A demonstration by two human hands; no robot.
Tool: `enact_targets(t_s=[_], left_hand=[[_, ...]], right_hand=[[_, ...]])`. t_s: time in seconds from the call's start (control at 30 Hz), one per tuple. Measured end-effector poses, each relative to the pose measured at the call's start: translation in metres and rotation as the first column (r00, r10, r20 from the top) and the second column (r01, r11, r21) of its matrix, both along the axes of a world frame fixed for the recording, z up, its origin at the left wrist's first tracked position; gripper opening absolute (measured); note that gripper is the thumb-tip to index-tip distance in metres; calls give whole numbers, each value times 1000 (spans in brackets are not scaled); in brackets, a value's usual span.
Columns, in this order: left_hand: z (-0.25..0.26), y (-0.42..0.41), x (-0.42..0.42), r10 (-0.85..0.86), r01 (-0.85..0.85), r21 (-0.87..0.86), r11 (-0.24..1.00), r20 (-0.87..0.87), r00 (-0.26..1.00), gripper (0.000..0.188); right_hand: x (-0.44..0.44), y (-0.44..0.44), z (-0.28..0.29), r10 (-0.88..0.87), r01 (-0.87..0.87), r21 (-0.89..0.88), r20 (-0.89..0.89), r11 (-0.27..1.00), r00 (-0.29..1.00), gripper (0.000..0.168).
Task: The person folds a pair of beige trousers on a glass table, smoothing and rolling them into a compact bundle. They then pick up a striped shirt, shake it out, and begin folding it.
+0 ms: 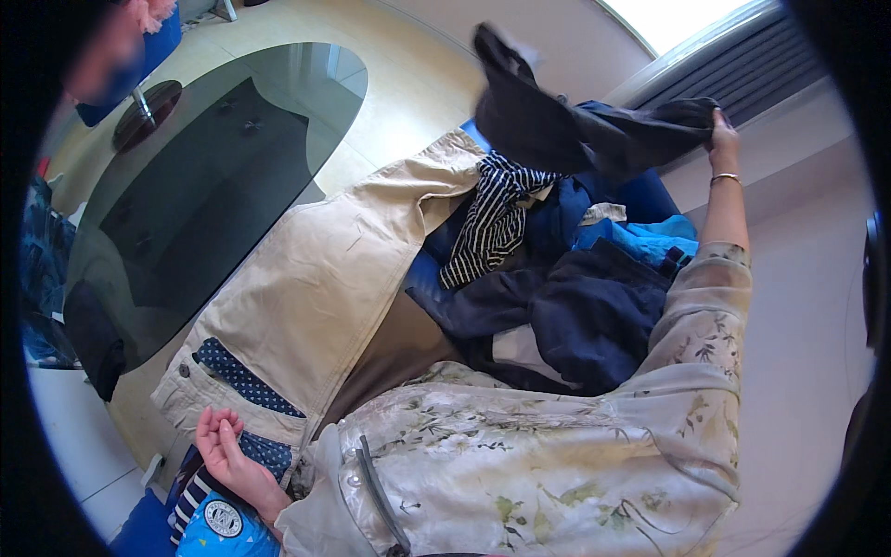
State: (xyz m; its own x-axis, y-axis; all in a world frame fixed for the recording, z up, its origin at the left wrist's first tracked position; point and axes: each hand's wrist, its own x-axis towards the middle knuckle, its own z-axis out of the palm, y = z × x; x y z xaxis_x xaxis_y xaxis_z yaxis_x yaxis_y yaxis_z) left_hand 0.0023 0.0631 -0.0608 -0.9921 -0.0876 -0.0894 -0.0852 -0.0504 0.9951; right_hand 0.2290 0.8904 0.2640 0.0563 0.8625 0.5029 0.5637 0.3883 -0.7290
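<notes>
My right hand (725,140) grips one end of a dark garment (598,132) and holds it up at the far right. The garment's other end is blurred and hangs in the air. Across my lap lie beige trousers (348,244), with a dark patterned lining (243,379) showing at the waistband. My left hand (233,452) is beside that waistband, fingers loosely bent, with nothing in it. Beneath the raised garment is a heap with a black-and-white striped cloth (491,216), a navy garment (592,313) and a bright blue garment (647,240).
An oval dark glass table (230,195) stands to the left, a dark cloth (104,341) over its near edge. A radiator (724,76) runs along the wall at upper right. Near my left wrist is a blue item with a round badge (224,519). A blurred person (104,56) is at upper left.
</notes>
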Motion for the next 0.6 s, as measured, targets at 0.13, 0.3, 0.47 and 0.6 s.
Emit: enact_targets(t_s=[0.13,0.3,0.47,0.6], left_hand=[[0,-1,0,-28,28,-8,1000,0,1000,28],[0,-1,0,-9,9,-21,1000,1,1000,28],[1,3,0,-9,9,-55,998,-4,1000,29],[3,4,2,-25,23,-57,998,-32,999,29]], right_hand=[[-8,-38,37,-8,211,209,-692,955,722,50],[-11,-93,119,50,442,557,-659,703,750,47],[2,-78,131,-707,95,832,398,546,584,50],[-65,-80,29,58,-45,-46,948,998,313,45]])
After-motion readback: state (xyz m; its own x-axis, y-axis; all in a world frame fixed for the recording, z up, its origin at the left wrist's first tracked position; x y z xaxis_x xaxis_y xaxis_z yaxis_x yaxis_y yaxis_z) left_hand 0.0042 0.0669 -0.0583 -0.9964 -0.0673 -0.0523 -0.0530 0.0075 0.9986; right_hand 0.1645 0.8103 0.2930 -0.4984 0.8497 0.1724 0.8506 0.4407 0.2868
